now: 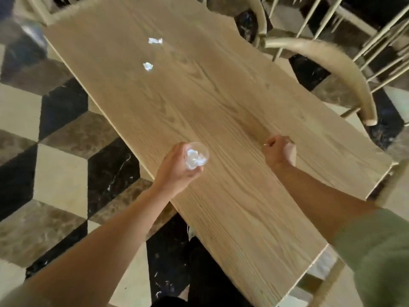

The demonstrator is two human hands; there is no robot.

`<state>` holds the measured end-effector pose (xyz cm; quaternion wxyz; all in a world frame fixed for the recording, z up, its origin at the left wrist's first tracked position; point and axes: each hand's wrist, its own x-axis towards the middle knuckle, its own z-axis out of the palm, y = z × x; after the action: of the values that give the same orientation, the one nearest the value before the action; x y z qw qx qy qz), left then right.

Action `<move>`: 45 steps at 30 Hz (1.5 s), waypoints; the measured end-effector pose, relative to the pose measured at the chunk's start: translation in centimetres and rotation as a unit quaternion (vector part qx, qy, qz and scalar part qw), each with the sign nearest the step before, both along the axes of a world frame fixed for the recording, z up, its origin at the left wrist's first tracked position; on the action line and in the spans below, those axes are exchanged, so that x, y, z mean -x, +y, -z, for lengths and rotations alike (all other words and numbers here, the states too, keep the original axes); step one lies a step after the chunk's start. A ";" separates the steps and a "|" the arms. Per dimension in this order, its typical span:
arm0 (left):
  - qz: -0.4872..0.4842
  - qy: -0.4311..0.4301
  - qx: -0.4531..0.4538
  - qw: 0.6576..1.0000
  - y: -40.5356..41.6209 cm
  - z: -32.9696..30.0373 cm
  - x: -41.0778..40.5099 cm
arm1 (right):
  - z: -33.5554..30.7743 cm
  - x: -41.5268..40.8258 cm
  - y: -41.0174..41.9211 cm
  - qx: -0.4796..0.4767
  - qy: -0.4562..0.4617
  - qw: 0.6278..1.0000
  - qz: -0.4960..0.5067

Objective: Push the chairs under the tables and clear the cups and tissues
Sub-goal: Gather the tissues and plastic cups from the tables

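While the left hand grips a cup stuffed with tissue, right hand is clenched, contents unclear; two tissues remain at 11 o'clock, chair not tucked.

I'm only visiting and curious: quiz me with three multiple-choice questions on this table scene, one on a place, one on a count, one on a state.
1. Where is the clear cup?
A. in the left hand
B. on the floor
C. on a chair

2. How many crumpled tissues lie loose on the table?
A. none
B. two
C. five

3. What is the right hand like?
A. flat, open
B. fingers curled
C. out of view

Key: 1 A, fingers wrap the cup. 2 B, far tissue and near tissue. 3 B, it forms a fist.
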<state>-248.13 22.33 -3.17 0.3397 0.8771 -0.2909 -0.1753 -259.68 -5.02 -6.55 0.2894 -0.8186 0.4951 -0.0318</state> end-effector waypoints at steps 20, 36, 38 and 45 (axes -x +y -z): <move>0.029 -0.003 -0.044 0.999 5.0 -0.4 -38.5 | -6.6 -42.4 15.4 -0.036 -0.161 0.981 -0.106; 0.120 -0.014 -0.028 0.992 -1.6 1.5 -60.4 | 0.0 -58.8 8.4 0.012 0.012 0.999 -0.038; 0.108 -0.014 -0.036 0.993 -2.0 1.4 -62.9 | -0.3 -60.8 8.3 -0.046 0.026 0.999 -0.012; 0.064 -0.012 -0.061 0.996 -0.8 1.1 -72.4 | -5.5 -74.1 13.2 -0.077 -0.185 0.979 -0.023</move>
<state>-175.72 21.52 -4.28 0.2703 0.8779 -0.3390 -0.2033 -185.55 8.15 -1.06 0.4391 -0.7850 0.4148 -0.1374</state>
